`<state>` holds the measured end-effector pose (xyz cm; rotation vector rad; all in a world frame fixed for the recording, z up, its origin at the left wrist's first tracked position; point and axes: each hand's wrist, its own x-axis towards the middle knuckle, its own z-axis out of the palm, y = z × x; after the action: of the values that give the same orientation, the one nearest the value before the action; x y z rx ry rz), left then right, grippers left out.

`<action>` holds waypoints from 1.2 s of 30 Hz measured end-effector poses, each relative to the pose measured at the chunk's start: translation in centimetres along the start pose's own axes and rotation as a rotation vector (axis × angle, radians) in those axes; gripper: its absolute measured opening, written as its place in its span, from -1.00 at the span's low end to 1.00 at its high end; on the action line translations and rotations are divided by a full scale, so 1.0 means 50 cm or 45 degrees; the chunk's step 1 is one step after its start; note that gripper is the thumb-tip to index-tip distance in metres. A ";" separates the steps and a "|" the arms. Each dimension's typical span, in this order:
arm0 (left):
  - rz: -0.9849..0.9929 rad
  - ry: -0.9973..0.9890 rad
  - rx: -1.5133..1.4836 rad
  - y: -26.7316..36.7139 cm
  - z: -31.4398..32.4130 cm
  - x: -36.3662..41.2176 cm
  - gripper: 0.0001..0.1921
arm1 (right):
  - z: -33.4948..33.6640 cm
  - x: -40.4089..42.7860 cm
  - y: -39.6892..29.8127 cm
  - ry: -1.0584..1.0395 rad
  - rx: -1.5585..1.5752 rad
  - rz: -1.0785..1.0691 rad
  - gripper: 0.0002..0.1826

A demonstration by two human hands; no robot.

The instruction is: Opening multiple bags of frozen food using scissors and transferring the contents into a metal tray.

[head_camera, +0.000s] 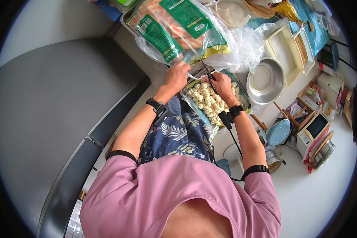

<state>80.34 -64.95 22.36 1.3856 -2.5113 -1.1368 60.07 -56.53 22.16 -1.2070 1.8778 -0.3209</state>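
My left hand [177, 76] pinches the edge of a clear plastic bag [230, 58]. Inside that bag lie packets with green labels [186, 22] and orange-and-white striped contents. My right hand [222, 85] grips black-handled scissors [209, 76], their dark blades pointing up toward the bag. A white plastic strip [195, 77] runs between my two hands. Below them, pale knobbly food pieces [209, 102] fill a plastic-lined tray, partly hidden by my right hand and wrist.
A round steel bowl [266, 81] stands right of the tray, beside crumpled clear plastic [247, 47]. Cream rectangular trays [285, 55] lie farther right. A large grey appliance-like surface [56, 119] rises at left. A blue round-topped stool [278, 132] and boxes stand at lower right.
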 end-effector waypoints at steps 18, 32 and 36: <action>-0.001 -0.046 0.122 0.028 -0.020 0.015 -0.79 | -0.019 0.015 -0.021 -0.297 -0.193 0.099 -0.11; 0.002 -0.036 0.007 0.010 -0.005 0.014 -0.70 | -0.003 -0.020 0.028 -0.173 0.008 0.004 -0.28; -0.023 -0.053 0.008 0.007 -0.008 0.011 -0.69 | -0.012 -0.011 -0.003 -0.196 -0.020 0.130 -0.25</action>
<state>79.91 -65.49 22.70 1.4035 -2.5371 -1.1741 59.79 -56.31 22.92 -1.1097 1.8029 -0.1537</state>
